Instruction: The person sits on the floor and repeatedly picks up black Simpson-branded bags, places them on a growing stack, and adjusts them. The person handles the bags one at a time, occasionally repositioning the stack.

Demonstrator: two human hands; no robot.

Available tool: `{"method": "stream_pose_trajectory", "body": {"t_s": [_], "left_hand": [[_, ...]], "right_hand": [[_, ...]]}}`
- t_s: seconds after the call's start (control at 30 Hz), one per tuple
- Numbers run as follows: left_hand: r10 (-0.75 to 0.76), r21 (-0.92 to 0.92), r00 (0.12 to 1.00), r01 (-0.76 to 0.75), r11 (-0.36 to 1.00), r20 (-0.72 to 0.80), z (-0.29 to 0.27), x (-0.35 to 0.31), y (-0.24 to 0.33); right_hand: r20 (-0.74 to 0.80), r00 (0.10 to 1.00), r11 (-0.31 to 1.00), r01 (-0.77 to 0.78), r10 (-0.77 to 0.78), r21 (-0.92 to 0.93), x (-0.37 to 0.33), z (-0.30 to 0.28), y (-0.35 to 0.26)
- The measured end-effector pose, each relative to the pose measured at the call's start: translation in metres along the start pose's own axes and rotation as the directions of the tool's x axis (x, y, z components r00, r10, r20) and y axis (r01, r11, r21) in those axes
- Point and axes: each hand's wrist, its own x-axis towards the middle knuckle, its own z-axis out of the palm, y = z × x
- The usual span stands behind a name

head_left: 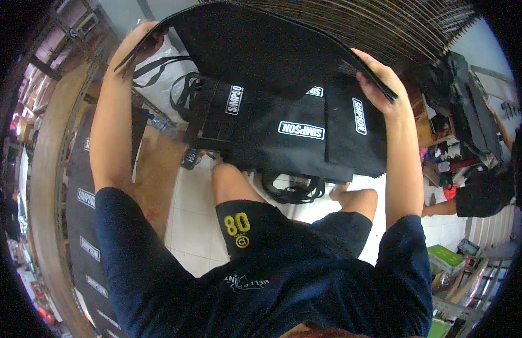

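A wide black fabric panel (261, 42) is held up in front of me, bowed into an arch. My left hand (147, 38) grips its left edge, the fingers partly hidden behind it. At the opposite edge, my right hand (382, 81) is closed, its thumb and fingers on either side of the material. The edge on that side looks like more than one layer. Beneath the panel lies a pile of black fabric pieces (266, 149) with white rectangular labels. Black straps (185, 93) loop out at the pile's left, and more straps (292, 194) hang at its near side.
A brown wooden surface (154, 186) stands at my left, beside more labelled black pieces (89, 225). A dense stack of thin sheets (407, 22) rises at the far right. To the right are another person's arm (441, 209), hanging black material (464, 107) and a shelf with a green box (446, 257).
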Motion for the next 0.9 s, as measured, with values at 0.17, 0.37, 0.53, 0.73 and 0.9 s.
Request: {"method": "stream_pose_trajectory", "body": {"t_s": [0.17, 0.37, 0.53, 0.73, 0.9], "left_hand": [[-0.227, -0.293, 0.974, 0.220, 0.930, 0.010, -0.049, 0.051, -0.069], [-0.302, -0.231, 0.950, 0.277, 0.933, -0.083, -0.059, 0.080, -0.125], [-0.367, -0.442, 0.929, 0.313, 0.840, -0.040, -0.049, 0.054, -0.175], [-0.531, 0.209, 0.846, 0.514, 0.832, 0.036, -0.083, 0.058, -0.346], [-0.205, 0.141, 0.973, 0.189, 0.972, 0.107, -0.071, 0.052, -0.521]], "right_hand": [[0.087, 0.992, 0.988, -0.081, 0.093, -0.130, 0.096, 0.022, 0.045], [0.108, 0.994, 0.944, 0.054, -0.020, -0.326, 0.158, 0.028, 0.089], [0.039, 0.988, 0.923, 0.156, -0.152, -0.352, 0.149, 0.045, 0.153], [-0.103, 0.982, 0.872, -0.189, 0.160, -0.452, 0.125, 0.033, 0.295], [-0.074, 0.994, 0.748, -0.112, 0.084, -0.654, 0.156, 0.018, 0.437]]}}
